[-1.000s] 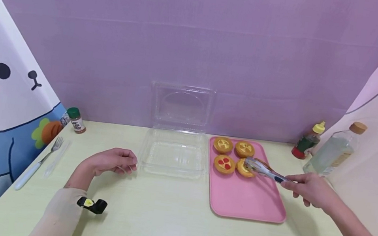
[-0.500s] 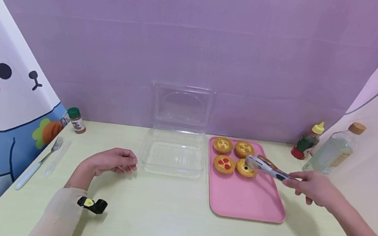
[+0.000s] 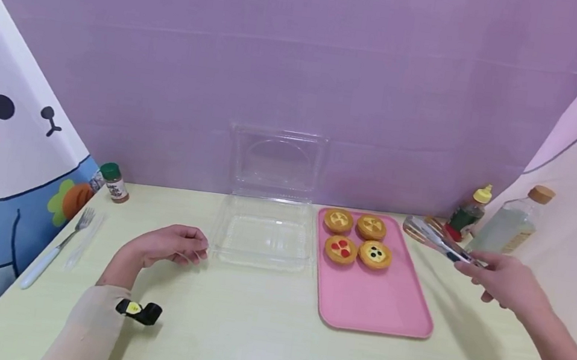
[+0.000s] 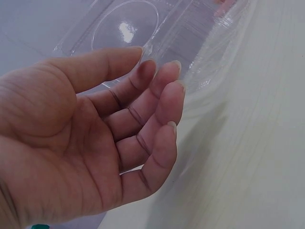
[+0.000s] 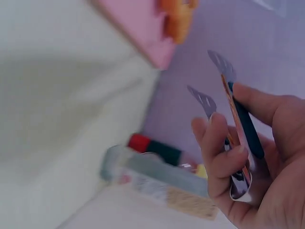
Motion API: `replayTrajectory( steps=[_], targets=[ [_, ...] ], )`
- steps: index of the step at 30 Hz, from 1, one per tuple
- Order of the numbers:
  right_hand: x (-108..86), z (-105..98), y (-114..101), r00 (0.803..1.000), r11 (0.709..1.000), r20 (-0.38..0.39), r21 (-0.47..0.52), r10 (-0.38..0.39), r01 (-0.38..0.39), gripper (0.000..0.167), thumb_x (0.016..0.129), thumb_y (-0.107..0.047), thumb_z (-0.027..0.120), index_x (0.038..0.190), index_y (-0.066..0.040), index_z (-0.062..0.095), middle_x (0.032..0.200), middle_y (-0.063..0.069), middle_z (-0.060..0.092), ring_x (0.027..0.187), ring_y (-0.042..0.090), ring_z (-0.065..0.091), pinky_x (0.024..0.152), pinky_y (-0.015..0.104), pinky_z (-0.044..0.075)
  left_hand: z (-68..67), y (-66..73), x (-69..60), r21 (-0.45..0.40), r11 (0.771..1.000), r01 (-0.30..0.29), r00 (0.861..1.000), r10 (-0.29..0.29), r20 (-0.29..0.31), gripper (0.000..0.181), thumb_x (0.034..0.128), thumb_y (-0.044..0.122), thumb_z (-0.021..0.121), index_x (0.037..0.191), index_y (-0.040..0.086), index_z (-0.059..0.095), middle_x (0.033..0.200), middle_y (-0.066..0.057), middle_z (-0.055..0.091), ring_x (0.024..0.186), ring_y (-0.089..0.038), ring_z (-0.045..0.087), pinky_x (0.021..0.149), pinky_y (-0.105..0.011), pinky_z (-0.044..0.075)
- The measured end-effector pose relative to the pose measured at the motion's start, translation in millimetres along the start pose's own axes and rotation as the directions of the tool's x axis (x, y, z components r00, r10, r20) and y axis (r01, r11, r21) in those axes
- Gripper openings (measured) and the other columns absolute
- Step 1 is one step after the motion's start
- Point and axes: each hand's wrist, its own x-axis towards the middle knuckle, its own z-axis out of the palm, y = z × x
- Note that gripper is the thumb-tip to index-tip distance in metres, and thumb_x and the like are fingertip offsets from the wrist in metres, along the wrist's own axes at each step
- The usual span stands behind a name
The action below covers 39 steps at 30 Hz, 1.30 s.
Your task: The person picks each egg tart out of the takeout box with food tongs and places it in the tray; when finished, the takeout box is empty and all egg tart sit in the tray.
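Observation:
Metal tongs [image 3: 436, 237] are held in my right hand [image 3: 507, 285], raised off the right edge of the pink tray [image 3: 375, 310]. Their two slotted tips stand apart with nothing between them, as the right wrist view shows. On the tray's far half sit several egg tarts: one with red dots [image 3: 341, 249], one with black dots [image 3: 375, 254], and plainer ones [image 3: 338, 221] behind. My left hand [image 3: 167, 246], fingers loosely bent and holding nothing, is beside the near left corner of a clear plastic clamshell box [image 3: 266, 235]. The box lies with its lid [image 3: 276, 163] up against the purple backdrop.
A yellow-capped sauce bottle [image 3: 467, 212] and a larger clear bottle [image 3: 509, 224] stand at the back right, close behind the tongs. At the left are a green-capped spice jar [image 3: 115, 183], a fork [image 3: 57, 250] and a clear plastic utensil [image 3: 85, 241].
My right hand has lifted the tongs away from the front right tart and moved them right, off the tray. That tart now shows its black dots. The left hand stays in place.

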Motion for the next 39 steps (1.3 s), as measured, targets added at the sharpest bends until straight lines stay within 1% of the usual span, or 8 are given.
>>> replayTrajectory(
  steps=[3, 11, 14, 22, 26, 30, 34, 39],
  targets=[
    [4.5, 8.0, 12.4, 1.0, 0.999, -0.006, -0.039, 0.015, -0.015, 0.064, 0.1, -0.049, 0.056, 0.133, 0.006, 0.054, 0.095, 0.016, 0.069, 0.067, 0.018, 0.064, 0.055, 0.035, 0.048, -0.5, -0.1, -1.8, 0.004, 1.0, 0.006, 1.0, -0.006, -0.007, 0.033, 0.1019, 0.028, 0.058, 0.115, -0.002, 0.058, 0.105, -0.007, 0.068, 0.093, -0.021, 0.064, 0.082, -0.034, 0.053],
    [14.9, 28.3, 35.5, 0.998, 0.994, -0.063, -0.103, 0.027, -0.034, 0.044, 0.103, -0.044, 0.052, 0.108, -0.001, 0.063, 0.072, 0.003, 0.066, 0.061, 0.016, 0.061, 0.053, 0.034, 0.041, -0.5, 0.9, -1.8, -0.002, 1.0, -0.002, 1.0, 0.002, -0.004, 0.033, 0.1019, 0.03, 0.058, 0.115, 0.0, 0.058, 0.106, -0.008, 0.068, 0.093, -0.021, 0.064, 0.082, -0.035, 0.053],
    [19.2, 32.6, 35.6, 0.997, 0.993, -0.069, -0.118, 0.023, -0.031, 0.04, 0.102, -0.04, 0.052, 0.102, -0.002, 0.063, 0.068, 0.003, 0.065, 0.059, 0.016, 0.06, 0.052, 0.034, 0.04, -1.2, 0.7, -1.7, 0.0, 1.0, -0.002, 1.0, 0.002, -0.002, 0.033, 0.102, 0.03, 0.058, 0.115, 0.0, 0.058, 0.106, -0.008, 0.068, 0.093, -0.02, 0.064, 0.081, -0.034, 0.053],
    [25.1, 37.2, 32.2, 0.998, 0.987, -0.056, -0.158, 0.014, -0.022, 0.034, 0.101, -0.034, 0.053, 0.097, -0.002, 0.061, 0.064, 0.003, 0.062, 0.057, 0.017, 0.057, 0.051, 0.034, 0.04, -1.6, 0.7, -1.6, 0.0, 1.0, 0.001, 1.0, -0.001, 0.001, 0.033, 0.1018, 0.03, 0.058, 0.115, 0.0, 0.058, 0.107, -0.009, 0.068, 0.094, -0.02, 0.064, 0.08, -0.034, 0.053],
    [25.8, 35.3, 31.0, 0.999, 0.982, -0.032, -0.184, 0.031, -0.037, 0.036, 0.101, -0.034, 0.052, 0.102, 0.0, 0.059, 0.068, 0.006, 0.062, 0.057, 0.019, 0.057, 0.05, 0.035, 0.042, -1.4, 0.5, -0.6, 0.003, 1.0, 0.0, 1.0, 0.0, 0.001, 0.034, 0.1018, 0.03, 0.058, 0.116, -0.001, 0.058, 0.107, -0.01, 0.068, 0.094, -0.021, 0.064, 0.081, -0.034, 0.053],
    [27.8, 33.2, 29.3, 0.999, 0.969, -0.029, -0.243, 0.035, -0.041, 0.034, 0.098, -0.034, 0.053, 0.096, -0.001, 0.06, 0.071, 0.008, 0.059, 0.059, 0.021, 0.055, 0.049, 0.036, 0.042, -1.1, 0.8, -0.4, 0.005, 1.0, 0.0, 1.0, 0.0, -0.002, 0.036, 0.1016, 0.03, 0.059, 0.117, -0.003, 0.057, 0.107, -0.01, 0.068, 0.094, -0.021, 0.064, 0.08, -0.034, 0.053],
    [29.6, 33.3, 27.6, 0.997, 0.958, -0.021, -0.275, 0.075, -0.078, 0.028, 0.091, -0.033, 0.056, 0.083, -0.006, 0.06, 0.068, 0.006, 0.055, 0.06, 0.022, 0.052, 0.049, 0.036, 0.039, -0.8, 1.4, -1.3, 0.002, 1.0, 0.0, 1.0, 0.0, 0.0, 0.036, 0.1014, 0.03, 0.059, 0.116, -0.003, 0.057, 0.106, -0.01, 0.069, 0.093, -0.02, 0.064, 0.081, -0.034, 0.053],
    [31.4, 35.1, 25.4, 0.992, 0.956, -0.018, -0.265, 0.121, -0.122, 0.026, 0.087, -0.033, 0.06, 0.077, -0.009, 0.062, 0.066, 0.005, 0.054, 0.06, 0.022, 0.051, 0.049, 0.036, 0.039, -0.9, 1.8, -1.9, 0.001, 1.0, 0.001, 1.0, -0.001, -0.001, 0.033, 0.1014, 0.03, 0.059, 0.115, -0.001, 0.058, 0.105, -0.008, 0.069, 0.093, -0.02, 0.064, 0.08, -0.034, 0.053]
  ],
)
